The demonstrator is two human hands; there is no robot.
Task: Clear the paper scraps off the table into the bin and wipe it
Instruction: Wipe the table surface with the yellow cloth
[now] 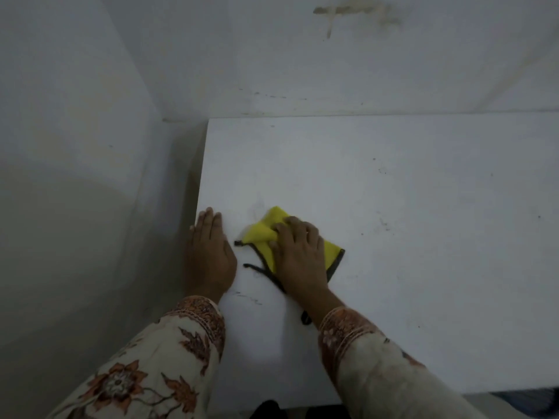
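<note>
A yellow cloth (262,234) with a dark edge lies crumpled on the white table (423,207), near its left side. My right hand (299,252) presses down on the cloth, fingers curled into its folds. Beside it, my left hand (210,252) rests flat on the table's left edge, fingers together and holding nothing. No paper scraps or bin show in this view.
The table stands in a corner, with a white wall (302,55) behind it and another wall (75,146) close on the left. A narrow gap runs along the table's left edge. Small dark specks mark the tabletop at right.
</note>
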